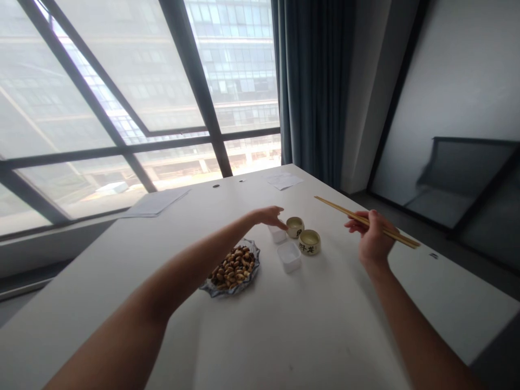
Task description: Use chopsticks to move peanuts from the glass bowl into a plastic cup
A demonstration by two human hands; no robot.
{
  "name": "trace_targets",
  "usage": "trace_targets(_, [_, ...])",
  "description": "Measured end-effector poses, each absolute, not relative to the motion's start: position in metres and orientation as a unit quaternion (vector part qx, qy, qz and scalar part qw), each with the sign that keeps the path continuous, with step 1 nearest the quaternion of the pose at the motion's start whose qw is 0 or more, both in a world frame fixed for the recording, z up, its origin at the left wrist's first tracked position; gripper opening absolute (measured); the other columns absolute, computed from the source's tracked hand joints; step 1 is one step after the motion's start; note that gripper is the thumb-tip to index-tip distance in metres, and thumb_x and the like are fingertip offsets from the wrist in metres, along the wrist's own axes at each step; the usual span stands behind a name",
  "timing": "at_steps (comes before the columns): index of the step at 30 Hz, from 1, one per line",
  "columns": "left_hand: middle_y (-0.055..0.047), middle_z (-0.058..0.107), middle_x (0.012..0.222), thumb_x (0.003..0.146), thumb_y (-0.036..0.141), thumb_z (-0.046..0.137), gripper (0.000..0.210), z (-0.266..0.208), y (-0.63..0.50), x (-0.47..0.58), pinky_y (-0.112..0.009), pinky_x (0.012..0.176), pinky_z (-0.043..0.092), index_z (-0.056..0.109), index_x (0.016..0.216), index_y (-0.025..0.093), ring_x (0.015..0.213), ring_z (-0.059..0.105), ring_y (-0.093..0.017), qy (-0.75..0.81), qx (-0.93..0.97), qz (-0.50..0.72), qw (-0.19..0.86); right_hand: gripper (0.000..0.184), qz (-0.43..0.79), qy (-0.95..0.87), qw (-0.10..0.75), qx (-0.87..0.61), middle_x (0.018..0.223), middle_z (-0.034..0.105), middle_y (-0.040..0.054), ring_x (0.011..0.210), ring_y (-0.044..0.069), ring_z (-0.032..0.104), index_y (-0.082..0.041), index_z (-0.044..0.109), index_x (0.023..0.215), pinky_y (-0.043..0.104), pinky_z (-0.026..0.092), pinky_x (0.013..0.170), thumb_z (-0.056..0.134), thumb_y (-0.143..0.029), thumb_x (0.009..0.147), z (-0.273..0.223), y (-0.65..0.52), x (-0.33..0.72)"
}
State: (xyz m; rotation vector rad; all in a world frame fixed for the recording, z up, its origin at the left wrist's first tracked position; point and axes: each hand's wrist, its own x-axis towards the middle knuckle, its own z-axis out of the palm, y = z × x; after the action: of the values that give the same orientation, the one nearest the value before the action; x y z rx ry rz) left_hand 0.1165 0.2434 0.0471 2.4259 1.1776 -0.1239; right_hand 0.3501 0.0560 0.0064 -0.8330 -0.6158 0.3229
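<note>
Mid-desk, right hand (371,238) grips chopsticks (365,221) aloft; left hand (270,216), fingers loosely spread and empty, touches a white tub (278,234); nuts (233,265) lie unmoved on their plate

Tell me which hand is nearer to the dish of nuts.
Left. The left hand reaches just past the dish of nuts, its forearm passing over it, fingertips at a small white cup. The right hand is far off to the side, holding chopsticks.

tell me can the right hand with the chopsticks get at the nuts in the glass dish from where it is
Probably yes. The right hand holds the chopsticks above the table, but the two cups and white containers sit between it and the dish of nuts; it would reach over them.
</note>
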Motion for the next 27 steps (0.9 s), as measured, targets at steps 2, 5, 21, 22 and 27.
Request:
trace_targets(2, [-0.013, 0.058, 0.137, 0.102, 0.036, 0.069, 0.040, 0.045, 0.240, 0.107, -0.050, 0.099, 0.056, 0.059, 0.136, 0.017, 0.118, 0.063, -0.029, 0.433, 0.873, -0.048, 0.220, 0.028, 0.155, -0.295, 0.856, -0.396, 0.060, 0.073, 0.0048, 0.045, 0.016, 0.068, -0.012, 0.073, 0.076, 0.022, 0.049, 0.039, 0.062, -0.034, 0.089, 0.006, 0.056, 0.349])
trace_targets(5, [-0.012, 0.059, 0.135, 0.102, 0.035, 0.069, 0.038, 0.041, 0.233, 0.101, -0.049, 0.097, 0.057, 0.060, 0.134, 0.016, 0.116, 0.064, -0.029, 0.437, 0.871, -0.050, 0.219, 0.029, 0.156, -0.298, 0.854, -0.396, 0.060, 0.072, 0.0045, 0.044, 0.016, 0.068, -0.012, 0.073, 0.076, 0.022, 0.049, 0.039, 0.063, -0.036, 0.089, 0.006, 0.056, 0.347])
trace_targets(21, [-0.011, 0.062, 0.131, 0.102, 0.036, 0.068, 0.035, 0.041, 0.240, 0.156, -0.048, 0.096, 0.057, 0.063, 0.130, 0.016, 0.113, 0.064, -0.028, 0.377, 0.896, -0.054, 0.229, 0.031, 0.156, -0.310, 0.850, -0.397, 0.062, 0.072, 0.0051, 0.044, 0.015, 0.067, -0.012, 0.073, 0.076, 0.023, 0.049, 0.040, 0.062, -0.038, 0.089, 0.005, 0.058, 0.350])
trace_targets(22, [-0.011, 0.062, 0.130, 0.102, 0.036, 0.068, 0.034, 0.041, 0.242, 0.157, -0.047, 0.096, 0.058, 0.063, 0.129, 0.016, 0.113, 0.065, -0.028, 0.366, 0.898, -0.060, 0.237, 0.031, 0.155, -0.311, 0.850, -0.396, 0.062, 0.072, 0.0053, 0.045, 0.016, 0.067, -0.012, 0.073, 0.076, 0.023, 0.049, 0.040, 0.062, -0.038, 0.090, 0.004, 0.058, 0.350])
trace_targets(27, [-0.011, 0.061, 0.132, 0.102, 0.035, 0.069, 0.036, 0.045, 0.246, 0.152, -0.047, 0.095, 0.058, 0.062, 0.132, 0.016, 0.113, 0.065, -0.028, 0.327, 0.906, -0.073, 0.258, 0.032, 0.153, -0.310, 0.849, -0.399, 0.061, 0.071, 0.0046, 0.044, 0.016, 0.066, -0.012, 0.073, 0.077, 0.024, 0.050, 0.041, 0.063, -0.041, 0.089, 0.005, 0.058, 0.351])
